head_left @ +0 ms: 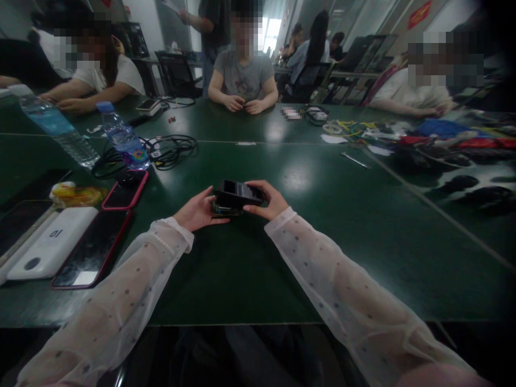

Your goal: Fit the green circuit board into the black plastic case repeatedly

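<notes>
A black device casing [229, 189] with a dark screen window and small buttons is tilted above the green table. My right hand [269, 200] grips its right end, thumb in front and fingers over the top. Under the casing's left part a circuit board [226, 209] shows, with a gap between the two. My left hand [197, 209] holds the board from the left, its thumb raised beside the casing and a finger stretched underneath. The ends of some left fingers are hidden behind the parts.
Left of my arms lie a pink-edged phone [126, 191], a red-edged phone [94, 247] and a white power bank [54, 242]. Two water bottles [123, 137] and black cables [173, 149] are beyond. Tangled wires [355, 129] lie right, near tweezers [355, 159]. People sit across the table.
</notes>
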Action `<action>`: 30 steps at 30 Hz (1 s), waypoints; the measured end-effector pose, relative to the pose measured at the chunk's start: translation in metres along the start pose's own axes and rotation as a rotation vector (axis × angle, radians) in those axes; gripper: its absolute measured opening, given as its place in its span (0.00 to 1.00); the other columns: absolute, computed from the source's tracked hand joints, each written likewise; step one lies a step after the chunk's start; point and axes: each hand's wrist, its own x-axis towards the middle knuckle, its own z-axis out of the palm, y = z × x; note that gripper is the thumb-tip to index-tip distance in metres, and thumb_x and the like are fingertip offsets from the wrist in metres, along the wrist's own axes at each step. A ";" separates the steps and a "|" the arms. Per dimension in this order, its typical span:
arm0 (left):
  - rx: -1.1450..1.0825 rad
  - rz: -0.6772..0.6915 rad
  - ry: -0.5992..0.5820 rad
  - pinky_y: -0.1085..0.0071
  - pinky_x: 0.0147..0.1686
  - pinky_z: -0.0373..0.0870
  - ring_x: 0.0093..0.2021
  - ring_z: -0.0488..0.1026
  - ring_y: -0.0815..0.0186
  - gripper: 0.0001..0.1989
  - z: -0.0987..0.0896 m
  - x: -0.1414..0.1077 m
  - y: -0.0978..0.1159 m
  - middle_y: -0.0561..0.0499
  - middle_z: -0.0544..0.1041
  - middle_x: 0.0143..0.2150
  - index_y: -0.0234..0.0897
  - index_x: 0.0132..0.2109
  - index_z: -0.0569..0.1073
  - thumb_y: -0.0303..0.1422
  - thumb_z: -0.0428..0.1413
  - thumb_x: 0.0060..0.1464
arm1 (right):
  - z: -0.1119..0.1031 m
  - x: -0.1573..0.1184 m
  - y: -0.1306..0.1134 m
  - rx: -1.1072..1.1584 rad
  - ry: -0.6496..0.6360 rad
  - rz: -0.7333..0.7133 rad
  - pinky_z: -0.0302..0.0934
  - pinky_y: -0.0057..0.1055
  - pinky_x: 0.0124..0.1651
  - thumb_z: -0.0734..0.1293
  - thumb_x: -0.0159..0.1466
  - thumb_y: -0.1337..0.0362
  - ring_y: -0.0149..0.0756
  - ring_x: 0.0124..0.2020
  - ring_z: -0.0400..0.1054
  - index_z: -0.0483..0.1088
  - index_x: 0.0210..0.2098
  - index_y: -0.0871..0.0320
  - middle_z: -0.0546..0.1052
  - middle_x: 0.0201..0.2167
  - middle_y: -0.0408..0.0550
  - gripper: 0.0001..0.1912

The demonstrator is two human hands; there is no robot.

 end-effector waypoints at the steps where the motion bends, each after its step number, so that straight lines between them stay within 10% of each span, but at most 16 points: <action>1: -0.002 0.000 -0.001 0.50 0.62 0.56 0.59 0.68 0.50 0.30 -0.001 0.001 0.000 0.36 0.72 0.57 0.32 0.62 0.60 0.48 0.48 0.62 | 0.002 -0.001 -0.002 -0.021 -0.017 -0.012 0.64 0.47 0.54 0.75 0.51 0.56 0.47 0.53 0.69 0.65 0.52 0.52 0.73 0.51 0.51 0.31; 30: 0.178 0.130 0.084 0.51 0.62 0.61 0.63 0.64 0.51 0.25 -0.007 0.001 -0.006 0.39 0.69 0.60 0.35 0.59 0.67 0.28 0.58 0.54 | 0.014 -0.007 0.020 -0.207 -0.210 -0.037 0.61 0.52 0.57 0.74 0.53 0.62 0.48 0.55 0.66 0.60 0.54 0.47 0.71 0.53 0.49 0.31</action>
